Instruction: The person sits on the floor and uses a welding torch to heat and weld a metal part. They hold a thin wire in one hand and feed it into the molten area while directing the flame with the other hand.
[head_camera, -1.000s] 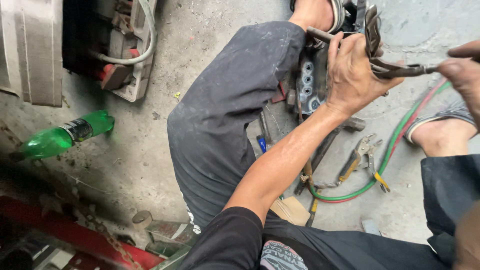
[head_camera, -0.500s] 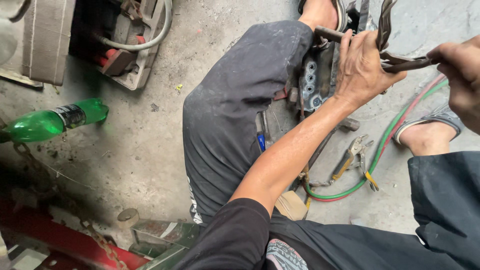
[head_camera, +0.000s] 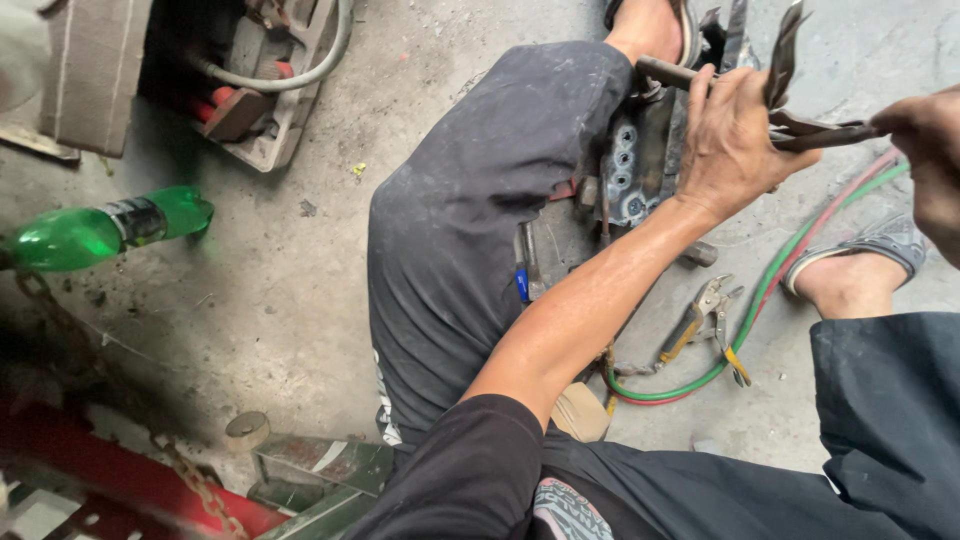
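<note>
I sit on a concrete floor with my knees drawn up. My left hand (head_camera: 735, 135) is closed around a dark metal rod (head_camera: 665, 72) and steadies a thin metal strip (head_camera: 783, 52) that stands upright. My right hand (head_camera: 930, 150), at the right edge, grips the handles of dark pliers (head_camera: 820, 132) whose jaws meet the strip by my left hand. Below the hands a dark metal plate with round holes (head_camera: 628, 165) lies between my legs. A blue pen (head_camera: 521, 282) rests by my left thigh.
Yellow-handled locking pliers (head_camera: 705, 325) lie on the floor beside paired green and red hoses (head_camera: 770, 290). A green plastic bottle (head_camera: 100, 232) lies at the left. A battery-like box with a grey cable (head_camera: 265, 85) sits top left; a red frame with chain (head_camera: 150, 475) is bottom left.
The view has shifted slightly, so the bottle sits lower left. Both hands have stayed on the rod, strip and pliers, and the strip now stands more upright.
</note>
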